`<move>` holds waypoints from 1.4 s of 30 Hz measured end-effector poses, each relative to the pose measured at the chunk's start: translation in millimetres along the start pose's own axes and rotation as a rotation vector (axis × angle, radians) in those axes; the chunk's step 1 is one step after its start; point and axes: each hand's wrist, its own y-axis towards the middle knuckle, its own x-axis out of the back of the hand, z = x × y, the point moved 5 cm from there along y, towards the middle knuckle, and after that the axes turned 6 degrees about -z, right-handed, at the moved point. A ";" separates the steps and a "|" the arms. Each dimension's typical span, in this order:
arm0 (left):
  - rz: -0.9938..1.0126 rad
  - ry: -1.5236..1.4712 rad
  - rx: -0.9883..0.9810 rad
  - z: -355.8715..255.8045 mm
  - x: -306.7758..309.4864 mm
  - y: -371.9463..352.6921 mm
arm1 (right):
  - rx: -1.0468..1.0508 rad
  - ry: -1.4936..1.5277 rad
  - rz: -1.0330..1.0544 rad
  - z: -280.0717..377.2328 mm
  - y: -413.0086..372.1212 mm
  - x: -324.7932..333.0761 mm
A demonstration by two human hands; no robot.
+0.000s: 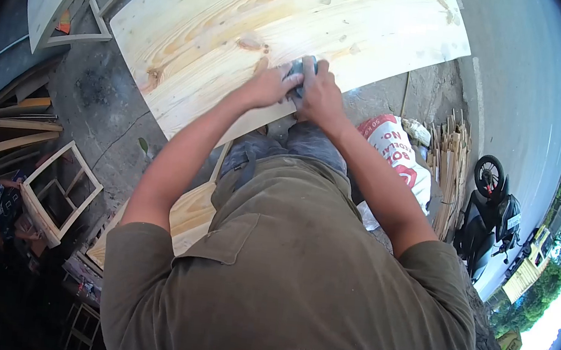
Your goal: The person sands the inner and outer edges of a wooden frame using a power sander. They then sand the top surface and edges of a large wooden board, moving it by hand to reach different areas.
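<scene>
A large pale wooden panel (216, 4) with knots and visible grain lies in front of me. Near its close edge, both hands meet over a small grey-blue pad (298, 68), mostly covered by the fingers. My left hand (271, 85) is closed on the pad's left side. From the right, my right hand (320, 94) grips the same pad, its fingers bent over the top. The pad appears pressed against the panel's surface; its exact kind is hidden.
A white and red printed sack (399, 153) and a stack of thin wood strips (450, 176) stand at right, near a parked motorcycle (491, 218). At left, another person (6, 211) is beside a wooden frame (62, 193). More wood (16, 125) leans behind.
</scene>
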 end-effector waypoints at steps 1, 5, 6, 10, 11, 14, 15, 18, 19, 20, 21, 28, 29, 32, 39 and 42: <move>-0.035 0.060 -0.032 10.1 -25.4 -15.7 | -0.033 -0.004 0.070 0.5 -26.2 2.1; -0.108 0.209 -0.059 28.4 -76.5 -44.4 | -0.051 -0.002 0.020 -8.9 -71.3 -12.1; -0.142 0.170 -0.046 27.0 -68.8 -38.3 | -0.050 0.000 -0.001 -8.5 -69.6 -13.8; -0.214 -0.046 -0.109 21.2 -1.8 19.8 | -0.086 0.006 -0.070 5.8 25.4 -7.9; -0.206 -0.093 -0.089 11.4 14.1 24.7 | -0.105 0.014 -0.073 8.3 44.6 -5.7; -0.254 -0.123 -0.051 -7.6 33.9 21.1 | -0.040 -0.024 -0.044 16.2 69.7 2.2; -0.309 -0.058 -0.062 -1.4 21.6 15.4 | -0.044 -0.013 -0.016 13.2 62.6 -1.8; -0.322 0.030 0.005 24.8 -38.9 -8.2 | -0.064 0.017 -0.003 2.4 -2.5 3.4; -0.273 0.056 0.002 20.1 -59.4 -18.4 | -0.079 0.008 0.030 -7.8 -24.0 3.4; -0.225 0.080 0.003 12.8 -75.6 -22.3 | -0.098 -0.006 0.009 -19.2 -38.6 6.2; -0.203 0.069 0.002 2.5 -82.8 -15.7 | -0.114 -0.018 -0.012 -30.6 -49.3 8.9; -0.309 0.132 -0.236 -74.6 -53.8 132.7 | -0.275 -0.152 -0.167 -108.3 62.3 53.6; -0.217 0.065 -0.276 -89.8 -40.5 156.9 | -0.266 -0.148 -0.146 -114.4 82.8 65.2; -0.089 0.046 -0.211 -117.1 -18.6 200.8 | -0.251 -0.197 -0.135 -138.3 122.9 74.9; -0.152 0.104 -0.120 -87.0 -80.2 101.6 | -0.150 -0.081 -0.061 -120.2 22.2 74.1; -0.116 0.106 -0.038 -70.5 -124.2 51.9 | -0.058 -0.062 -0.050 -123.9 -25.2 63.0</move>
